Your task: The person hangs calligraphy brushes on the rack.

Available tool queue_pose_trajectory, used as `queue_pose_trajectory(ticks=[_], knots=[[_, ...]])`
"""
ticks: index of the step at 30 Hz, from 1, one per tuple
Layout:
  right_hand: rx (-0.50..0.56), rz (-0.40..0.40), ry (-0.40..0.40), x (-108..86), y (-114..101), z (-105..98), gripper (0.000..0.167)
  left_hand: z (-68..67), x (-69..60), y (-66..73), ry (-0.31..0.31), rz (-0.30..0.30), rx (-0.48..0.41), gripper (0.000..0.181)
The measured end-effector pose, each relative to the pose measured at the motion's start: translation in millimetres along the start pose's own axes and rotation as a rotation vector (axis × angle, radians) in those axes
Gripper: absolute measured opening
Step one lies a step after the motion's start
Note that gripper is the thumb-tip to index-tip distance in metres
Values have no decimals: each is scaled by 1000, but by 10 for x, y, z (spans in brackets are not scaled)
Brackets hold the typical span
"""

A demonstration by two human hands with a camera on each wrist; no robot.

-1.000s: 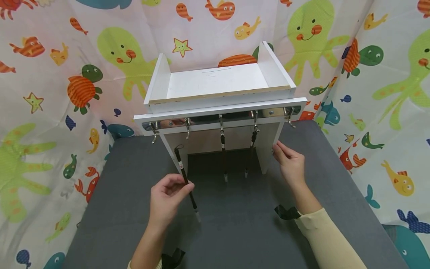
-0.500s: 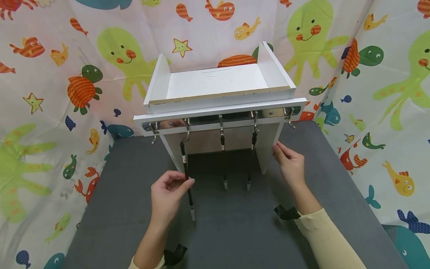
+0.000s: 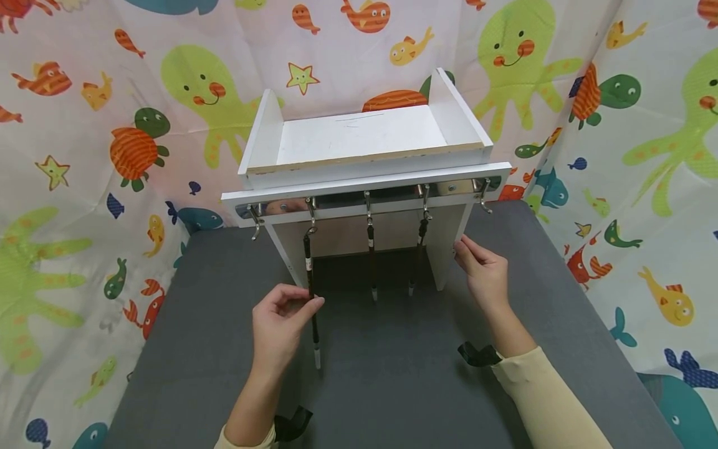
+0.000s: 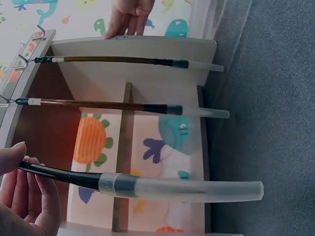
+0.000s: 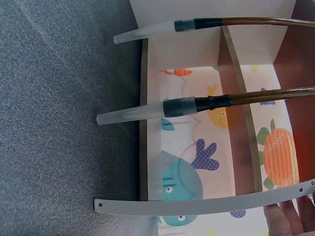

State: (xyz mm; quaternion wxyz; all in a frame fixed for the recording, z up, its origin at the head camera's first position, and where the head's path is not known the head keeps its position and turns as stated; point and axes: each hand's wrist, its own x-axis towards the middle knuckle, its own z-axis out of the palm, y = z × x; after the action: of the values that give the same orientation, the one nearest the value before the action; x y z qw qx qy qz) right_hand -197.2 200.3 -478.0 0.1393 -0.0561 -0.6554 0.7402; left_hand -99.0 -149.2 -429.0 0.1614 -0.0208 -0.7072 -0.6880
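Note:
My left hand (image 3: pixel 280 324) pinches the shaft of a dark calligraphy brush (image 3: pixel 310 274) between thumb and fingers. The brush hangs upright, tip down under a clear cap (image 4: pixel 202 190), and its top loop is on the second hook from the left (image 3: pixel 311 215). Another capped brush (image 3: pixel 371 255) hangs from the middle hook, and one more (image 3: pixel 419 255) from the hook right of it. My right hand (image 3: pixel 485 271) holds the front edge of the right side panel (image 3: pixel 449 249) of a white shelf unit (image 3: pixel 359 134); its fingers lie along the panel's outer face.
A hook rail (image 3: pixel 339 201) runs across the shelf's front. Nothing hangs on its left end hook (image 3: pixel 255 227) or right end hook (image 3: pixel 485 199). The unit stands on a grey cloth surface (image 3: pixel 392 380), before a sea-animal curtain (image 3: pixel 336 62).
The left brush's loop has gone from free beside the hook to hanging on it, and the brush has straightened. The other two brushes swing slightly. My right hand stays in place.

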Motion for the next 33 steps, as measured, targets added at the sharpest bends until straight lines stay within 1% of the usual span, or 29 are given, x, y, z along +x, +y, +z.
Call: queue_pose_trajectory(ticks=[4,7,11,14,17,21,24,27,29,31,33], knots=[[-2,13,-5,-15,-40,11,38,-4,-1,-30,11,-4,21,21],[-24,-6,-7,-11,-13,5,38,-3,13,-45,15,-2,37,22],[-1,-18,-9,-8,6,4,38,11,62,-95,24,-20,15,21],[18,-5,-13,-34,-62,25,38,24,102,-154,30,-33,-3,21],[11,-5,-19,-53,-98,31,38,37,142,-209,29,-35,17,21],[33,-11,-5,-23,-24,21,37,62,213,-288,26,-36,52,21],[39,-27,-1,0,37,8,38,86,271,-345,33,-30,60,21],[39,-41,-5,10,58,1,39,111,325,-396,47,-15,50,20],[38,-41,-6,19,60,-6,39,125,354,-428,55,-4,36,22],[36,-35,-6,19,51,-15,39,130,366,-439,53,2,42,25],[-23,-42,-8,6,26,-43,37,109,364,-440,32,23,62,29]])
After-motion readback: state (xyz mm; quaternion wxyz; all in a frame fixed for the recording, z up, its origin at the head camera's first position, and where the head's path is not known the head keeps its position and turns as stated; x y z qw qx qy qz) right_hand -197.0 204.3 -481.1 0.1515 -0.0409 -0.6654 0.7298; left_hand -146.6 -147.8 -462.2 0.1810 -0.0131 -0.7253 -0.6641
